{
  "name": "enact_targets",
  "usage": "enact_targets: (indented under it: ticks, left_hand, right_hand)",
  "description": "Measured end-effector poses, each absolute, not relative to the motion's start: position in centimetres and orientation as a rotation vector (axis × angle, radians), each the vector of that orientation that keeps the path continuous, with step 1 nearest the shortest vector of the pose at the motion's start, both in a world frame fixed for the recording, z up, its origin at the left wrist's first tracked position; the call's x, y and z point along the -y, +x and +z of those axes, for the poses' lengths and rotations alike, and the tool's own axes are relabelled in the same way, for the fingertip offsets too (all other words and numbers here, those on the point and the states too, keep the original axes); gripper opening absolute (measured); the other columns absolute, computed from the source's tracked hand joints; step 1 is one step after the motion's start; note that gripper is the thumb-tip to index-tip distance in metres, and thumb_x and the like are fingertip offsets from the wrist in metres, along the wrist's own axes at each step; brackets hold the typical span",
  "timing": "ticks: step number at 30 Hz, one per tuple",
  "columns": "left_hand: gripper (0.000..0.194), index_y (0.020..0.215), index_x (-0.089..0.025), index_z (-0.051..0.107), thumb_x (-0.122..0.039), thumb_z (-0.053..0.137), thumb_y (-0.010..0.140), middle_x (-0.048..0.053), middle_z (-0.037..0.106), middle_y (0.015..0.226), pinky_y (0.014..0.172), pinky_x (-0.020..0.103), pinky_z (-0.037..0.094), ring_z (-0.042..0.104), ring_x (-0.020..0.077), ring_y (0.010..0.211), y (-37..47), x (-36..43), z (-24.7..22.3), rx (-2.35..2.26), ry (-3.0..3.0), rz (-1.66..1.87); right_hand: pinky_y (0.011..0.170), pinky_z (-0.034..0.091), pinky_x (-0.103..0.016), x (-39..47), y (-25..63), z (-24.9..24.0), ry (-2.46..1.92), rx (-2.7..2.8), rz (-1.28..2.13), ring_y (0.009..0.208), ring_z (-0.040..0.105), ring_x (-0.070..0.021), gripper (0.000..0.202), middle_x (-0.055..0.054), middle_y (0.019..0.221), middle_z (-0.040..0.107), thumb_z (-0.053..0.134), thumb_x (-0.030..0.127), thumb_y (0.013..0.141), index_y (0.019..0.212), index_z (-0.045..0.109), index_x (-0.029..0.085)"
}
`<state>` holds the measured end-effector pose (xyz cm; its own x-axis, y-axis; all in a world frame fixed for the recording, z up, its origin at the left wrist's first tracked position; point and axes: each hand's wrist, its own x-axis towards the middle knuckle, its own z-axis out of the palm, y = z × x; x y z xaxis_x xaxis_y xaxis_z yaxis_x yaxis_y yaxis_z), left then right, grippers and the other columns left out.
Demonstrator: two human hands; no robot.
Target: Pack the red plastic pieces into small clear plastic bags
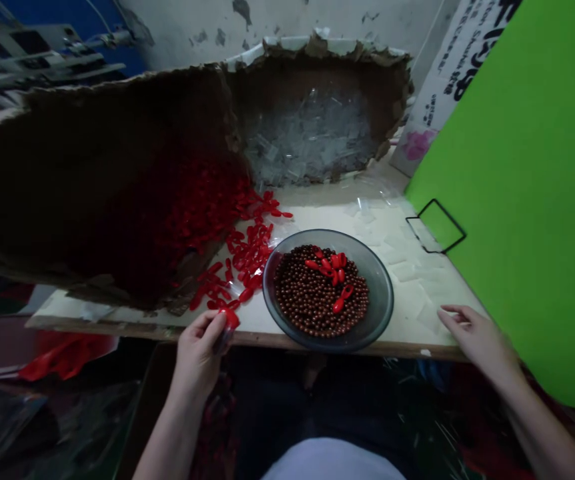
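Dim light; deep shadow fills the torn brown cardboard box (67, 160) at nine o'clock; glints dot round glossy brown beads (297, 293) at five; the eight-o'clock edge blurs.

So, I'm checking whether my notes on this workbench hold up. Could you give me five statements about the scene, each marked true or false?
1. The left hand holds a red piece. True.
2. Many loose red pieces lie on the table to the left of the bowl. True.
3. The bowl contains only green marbles. False: it holds dark brown beads with several red pieces on top.
4. Both hands are inside the bowl. False: the right hand is to its right and the left hand to its left.
5. Clear pieces are heaped in the cardboard box beyond the bowl. True.
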<state>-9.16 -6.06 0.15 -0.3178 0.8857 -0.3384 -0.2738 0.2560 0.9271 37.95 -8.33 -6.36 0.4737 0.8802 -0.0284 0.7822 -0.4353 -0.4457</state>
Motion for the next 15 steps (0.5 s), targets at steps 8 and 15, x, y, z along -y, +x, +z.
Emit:
enact_targets:
  ticks: [8,15]
  left_hand:
    - [0.033,0.083,-0.015,0.06,-0.048,0.056,0.084,-0.006,0.041,0.045,0.033,0.014,0.021,0.03,0.0033,0.034,-2.2,5.0,3.1,-0.748,0.303,1.107]
    - [0.023,0.082,-0.016,0.058,-0.025,0.04,0.092,-0.007,0.029,0.04,0.034,0.016,0.011,0.015,0.0057,0.032,-0.9,6.7,3.8,-0.302,0.098,0.848]
  right_hand:
    - [0.073,0.051,-0.041,8.0,23.3,1.6,-1.714,1.328,0.472,0.078,0.063,-0.025,0.03,-0.008,0.096,0.067,0.06,0.046,0.081,0.105,0.064,0.027]
    - [0.089,0.049,-0.034,5.2,15.8,4.9,-1.111,1.739,0.925,0.099,0.061,-0.0209,0.024,-0.005,0.112,0.064,0.056,0.031,0.088,0.112,0.062,0.028]
